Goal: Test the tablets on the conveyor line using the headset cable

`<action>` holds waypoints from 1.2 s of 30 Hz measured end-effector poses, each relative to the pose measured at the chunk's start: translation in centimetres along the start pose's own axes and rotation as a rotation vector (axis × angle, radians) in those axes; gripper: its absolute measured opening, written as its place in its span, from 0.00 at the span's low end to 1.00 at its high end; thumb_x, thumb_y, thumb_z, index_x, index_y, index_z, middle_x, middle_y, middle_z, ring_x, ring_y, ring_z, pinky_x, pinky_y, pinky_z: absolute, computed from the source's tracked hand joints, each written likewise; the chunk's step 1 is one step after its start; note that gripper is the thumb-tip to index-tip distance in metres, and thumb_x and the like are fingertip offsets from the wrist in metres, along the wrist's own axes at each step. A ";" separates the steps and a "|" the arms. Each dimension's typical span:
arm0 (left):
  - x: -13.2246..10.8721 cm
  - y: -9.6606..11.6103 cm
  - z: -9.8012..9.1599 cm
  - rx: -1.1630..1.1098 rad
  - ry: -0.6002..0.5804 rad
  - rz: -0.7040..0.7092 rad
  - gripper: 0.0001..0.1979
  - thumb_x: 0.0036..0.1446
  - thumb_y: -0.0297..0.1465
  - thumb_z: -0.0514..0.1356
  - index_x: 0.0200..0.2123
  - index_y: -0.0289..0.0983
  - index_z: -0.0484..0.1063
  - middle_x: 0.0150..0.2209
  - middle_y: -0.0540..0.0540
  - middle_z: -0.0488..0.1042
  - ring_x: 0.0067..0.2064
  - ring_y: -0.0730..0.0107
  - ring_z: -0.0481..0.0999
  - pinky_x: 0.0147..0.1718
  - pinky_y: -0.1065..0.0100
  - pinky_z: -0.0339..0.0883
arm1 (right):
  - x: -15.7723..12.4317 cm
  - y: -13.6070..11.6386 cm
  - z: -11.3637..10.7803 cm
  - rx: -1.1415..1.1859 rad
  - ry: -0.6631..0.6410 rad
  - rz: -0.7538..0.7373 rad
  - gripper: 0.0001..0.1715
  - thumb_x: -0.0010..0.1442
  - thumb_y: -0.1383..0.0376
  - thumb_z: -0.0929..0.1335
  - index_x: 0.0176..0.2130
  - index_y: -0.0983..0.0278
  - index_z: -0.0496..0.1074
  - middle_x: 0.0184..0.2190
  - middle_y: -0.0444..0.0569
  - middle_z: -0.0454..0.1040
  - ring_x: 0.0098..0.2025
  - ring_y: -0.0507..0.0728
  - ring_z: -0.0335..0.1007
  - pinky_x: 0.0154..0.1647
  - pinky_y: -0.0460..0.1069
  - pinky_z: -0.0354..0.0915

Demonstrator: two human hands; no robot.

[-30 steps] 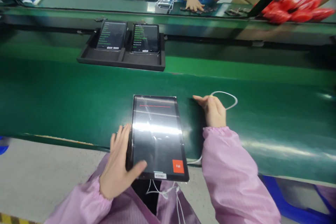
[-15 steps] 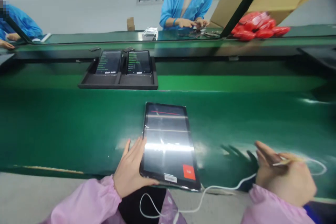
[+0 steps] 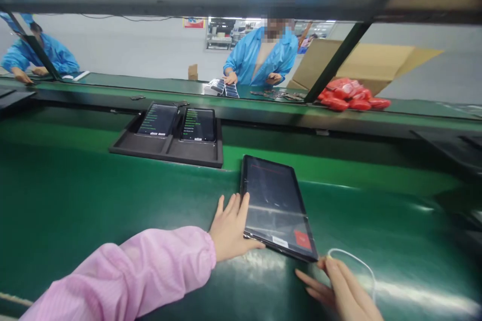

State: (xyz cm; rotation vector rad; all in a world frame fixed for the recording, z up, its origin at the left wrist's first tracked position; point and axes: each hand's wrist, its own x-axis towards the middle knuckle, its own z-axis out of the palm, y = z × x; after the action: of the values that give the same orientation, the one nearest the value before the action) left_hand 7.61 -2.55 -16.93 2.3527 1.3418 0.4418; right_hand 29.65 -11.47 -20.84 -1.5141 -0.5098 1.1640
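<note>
A dark tablet (image 3: 274, 200) with a red square at its near right corner lies on the green conveyor belt (image 3: 94, 200). My left hand (image 3: 229, 225) rests against its near left corner. The fingers lie flat along the left edge and the thumb runs along the near edge. My right hand (image 3: 339, 286) is at the bottom right, fingers closed on a white cable (image 3: 361, 263). The cable's end sits just by the tablet's near right corner; the cable loops back over the hand.
A black tray (image 3: 165, 149) holds two lit tablets (image 3: 158, 119) (image 3: 198, 124) farther up the belt. Across the line a person in blue (image 3: 259, 55) handles small parts; another (image 3: 33, 55) is far left. Red packets (image 3: 350, 95) and a cardboard box (image 3: 361, 62) sit at the back right.
The tablet has slid forward and right on the belt with my left hand at its edge. My right hand has come back in from the right with the cable, up to the tablet's near corner.
</note>
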 end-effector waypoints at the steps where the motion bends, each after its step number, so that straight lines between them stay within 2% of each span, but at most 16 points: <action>1: 1.0 -0.1 0.2 0.010 0.023 0.007 0.60 0.47 0.51 0.69 0.71 0.32 0.39 0.69 0.26 0.50 0.71 0.43 0.48 0.67 0.38 0.39 | 1.1 -0.6 0.5 0.029 -0.010 -0.042 0.31 0.38 0.41 0.77 0.33 0.59 0.73 0.38 0.44 0.73 0.38 0.63 0.81 0.33 0.48 0.78; 4: 4.5 -0.6 0.1 0.046 0.115 0.008 0.59 0.46 0.52 0.69 0.70 0.31 0.43 0.67 0.27 0.57 0.69 0.44 0.55 0.67 0.41 0.45 | 5.1 -2.5 2.3 0.109 -0.048 -0.119 0.29 0.39 0.44 0.78 0.29 0.61 0.70 0.34 0.42 0.71 0.37 0.59 0.80 0.36 0.46 0.77; 7: 8.5 -1.1 -0.5 0.054 0.204 -0.024 0.56 0.47 0.51 0.70 0.69 0.30 0.48 0.63 0.29 0.64 0.64 0.43 0.63 0.63 0.46 0.54 | 9.2 -4.8 4.3 0.176 -0.087 -0.121 0.25 0.39 0.51 0.79 0.27 0.62 0.68 0.34 0.42 0.70 0.37 0.58 0.80 0.35 0.46 0.76; 11: 12.2 -1.5 -0.8 0.041 0.298 -0.103 0.44 0.57 0.39 0.65 0.69 0.28 0.48 0.59 0.29 0.67 0.57 0.44 0.69 0.57 0.48 0.61 | 13.8 -7.8 7.1 0.275 -0.098 -0.127 0.19 0.45 0.58 0.76 0.28 0.63 0.65 0.31 0.40 0.65 0.36 0.58 0.80 0.36 0.46 0.76; 14: 13.1 -1.9 -0.3 0.017 0.318 -0.104 0.38 0.60 0.31 0.61 0.69 0.27 0.48 0.65 0.26 0.59 0.60 0.45 0.67 0.59 0.50 0.61 | 16.4 -9.1 9.1 0.305 -0.043 -0.125 0.13 0.53 0.60 0.71 0.28 0.63 0.64 0.29 0.40 0.63 0.33 0.56 0.78 0.33 0.48 0.77; 17: 13.1 -2.2 0.2 -0.019 0.310 -0.062 0.37 0.61 0.30 0.58 0.69 0.28 0.47 0.69 0.27 0.50 0.63 0.46 0.65 0.60 0.52 0.60 | 18.6 -9.8 10.7 0.338 0.000 -0.148 0.10 0.59 0.63 0.67 0.28 0.63 0.63 0.30 0.41 0.65 0.33 0.54 0.75 0.38 0.55 0.78; 19: 13.1 -2.3 0.3 -0.043 0.302 -0.022 0.36 0.61 0.29 0.57 0.69 0.29 0.47 0.70 0.28 0.49 0.64 0.46 0.64 0.61 0.52 0.61 | 19.9 -9.9 11.4 0.362 0.035 -0.168 0.11 0.61 0.63 0.65 0.28 0.62 0.62 0.31 0.42 0.66 0.35 0.53 0.73 0.43 0.59 0.78; 22: 13.2 -2.5 0.3 -0.080 0.284 0.060 0.35 0.60 0.29 0.56 0.68 0.29 0.49 0.69 0.29 0.52 0.63 0.45 0.65 0.60 0.49 0.62 | 21.4 -9.9 12.1 0.386 0.104 -0.195 0.13 0.64 0.62 0.64 0.27 0.61 0.61 0.32 0.44 0.66 0.37 0.53 0.71 0.45 0.61 0.77; 26: 12.8 -2.8 0.2 -0.154 0.255 0.184 0.29 0.60 0.27 0.55 0.64 0.32 0.59 0.66 0.33 0.60 0.60 0.47 0.68 0.59 0.49 0.64 | 21.7 -9.0 12.6 0.395 0.229 -0.281 0.15 0.65 0.58 0.64 0.29 0.62 0.60 0.32 0.44 0.65 0.36 0.53 0.71 0.42 0.57 0.77; 31: 11.4 -3.6 0.0 -0.303 0.253 0.281 0.21 0.59 0.25 0.55 0.57 0.35 0.68 0.59 0.38 0.71 0.59 0.56 0.71 0.62 0.55 0.64 | 19.3 -7.2 13.6 0.319 0.383 -0.477 0.18 0.63 0.49 0.64 0.35 0.61 0.66 0.36 0.44 0.67 0.37 0.52 0.71 0.43 0.51 0.72; 33: 10.6 -4.0 -0.2 -0.374 0.266 0.284 0.18 0.60 0.26 0.54 0.53 0.36 0.71 0.56 0.39 0.74 0.55 0.59 0.75 0.59 0.58 0.67 | 17.6 -6.5 14.3 0.257 0.382 -0.541 0.22 0.58 0.47 0.67 0.37 0.63 0.71 0.35 0.45 0.68 0.36 0.52 0.68 0.41 0.50 0.69; 36: 9.1 -5.0 -0.7 -0.481 0.307 0.223 0.16 0.62 0.29 0.55 0.51 0.36 0.72 0.52 0.39 0.76 0.45 0.64 0.79 0.52 0.60 0.73 | 14.6 -5.4 15.8 0.169 0.244 -0.577 0.31 0.50 0.42 0.71 0.39 0.66 0.77 0.26 0.43 0.67 0.28 0.52 0.63 0.34 0.50 0.67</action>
State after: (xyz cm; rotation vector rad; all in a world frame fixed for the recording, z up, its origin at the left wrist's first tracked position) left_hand 8.05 7.78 -18.08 2.0820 0.9496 1.0965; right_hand 23.62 9.89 -20.19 -1.2254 -0.6119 0.5514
